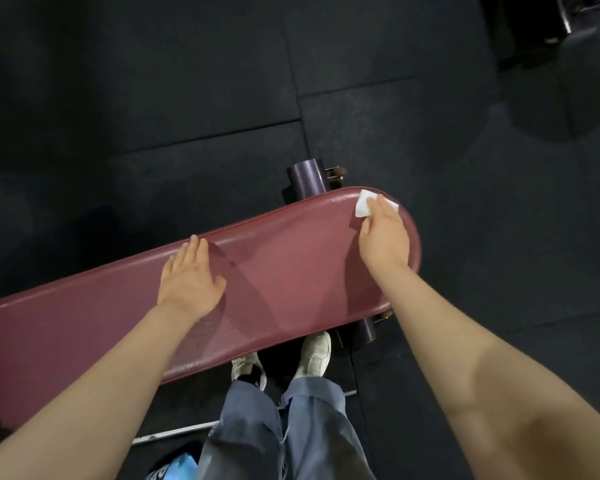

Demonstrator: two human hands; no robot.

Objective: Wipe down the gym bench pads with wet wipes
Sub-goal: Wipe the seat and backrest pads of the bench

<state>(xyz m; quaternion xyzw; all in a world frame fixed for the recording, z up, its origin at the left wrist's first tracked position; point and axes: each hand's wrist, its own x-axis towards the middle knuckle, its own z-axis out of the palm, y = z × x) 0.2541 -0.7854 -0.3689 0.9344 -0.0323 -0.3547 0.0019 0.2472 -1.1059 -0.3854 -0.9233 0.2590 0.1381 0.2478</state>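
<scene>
Here, two hands are on the red bench pad.
The right hand presses a white wipe flat at 1 o'clock; the left hand lies flat, fingers straight, at 9 o'clock.

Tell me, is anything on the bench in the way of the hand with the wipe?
Only the left hand, lying flat mid-pad. The right hand presses the wet wipe on the rounded end of the maroon bench pad; bare pad lies between the hands.

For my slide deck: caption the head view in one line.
Right hand presses a white wet wipe on the maroon bench pad end; left hand rests flat.
</scene>
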